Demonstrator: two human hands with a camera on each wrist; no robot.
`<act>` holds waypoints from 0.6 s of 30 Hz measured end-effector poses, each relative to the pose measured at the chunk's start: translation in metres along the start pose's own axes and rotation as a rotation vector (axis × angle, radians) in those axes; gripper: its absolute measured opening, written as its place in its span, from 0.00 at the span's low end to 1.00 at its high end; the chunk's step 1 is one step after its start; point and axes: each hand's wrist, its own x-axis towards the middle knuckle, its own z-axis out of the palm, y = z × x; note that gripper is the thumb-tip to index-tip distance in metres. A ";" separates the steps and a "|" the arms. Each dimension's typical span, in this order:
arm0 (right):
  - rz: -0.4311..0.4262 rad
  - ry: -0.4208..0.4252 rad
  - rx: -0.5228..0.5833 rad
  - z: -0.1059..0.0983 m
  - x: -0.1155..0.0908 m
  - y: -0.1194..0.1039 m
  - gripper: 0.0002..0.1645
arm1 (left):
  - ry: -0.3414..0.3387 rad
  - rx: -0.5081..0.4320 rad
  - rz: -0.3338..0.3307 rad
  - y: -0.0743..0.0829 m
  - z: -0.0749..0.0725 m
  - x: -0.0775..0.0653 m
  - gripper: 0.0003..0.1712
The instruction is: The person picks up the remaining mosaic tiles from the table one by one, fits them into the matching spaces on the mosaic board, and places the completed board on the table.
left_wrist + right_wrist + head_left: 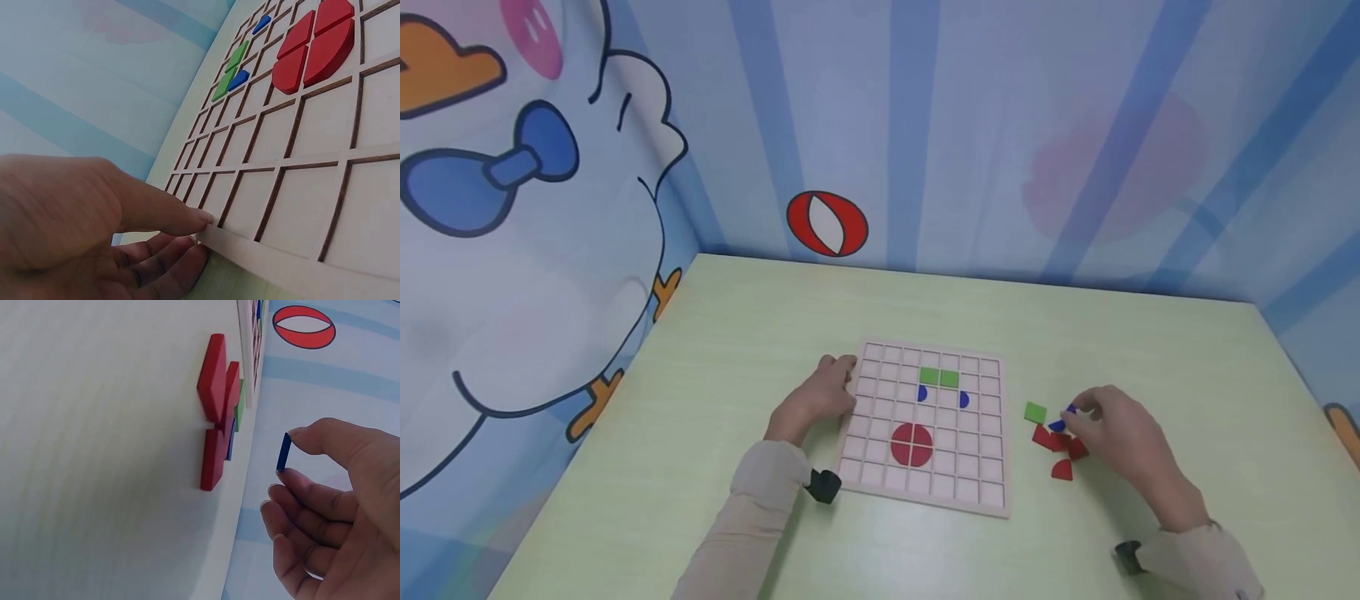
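A pale wooden grid board (pixel 969 489) lies on the table. My left hand (pixel 822 392) holds its left edge, the thumb (pixel 187 217) at the rim and the other fingers below it. Set in the cells are two green squares (pixel 929 377), two blue half-round pieces (pixel 964 400) and a red circle (pixel 912 445) made of quarter pieces. To the right of the board, my right hand (pixel 1123 433) pinches a small blue piece (pixel 284 452) between thumb and forefinger, raised off the table.
Loose pieces lie right of the board: a green square (pixel 1035 412), a blue piece (pixel 1057 426) and several red quarter pieces (pixel 1062 470), some overlapping. The light table (pixel 760 317) meets a striped cartoon wall (pixel 962 125) at the back.
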 end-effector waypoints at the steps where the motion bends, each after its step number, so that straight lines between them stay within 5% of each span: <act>1: -0.005 0.011 0.001 0.000 0.000 -0.003 0.25 | 0.001 0.000 0.002 0.000 0.000 0.000 0.40; 18: -0.125 0.095 0.008 -0.001 0.002 -0.045 0.20 | 0.009 -0.006 0.007 0.000 0.001 0.000 0.40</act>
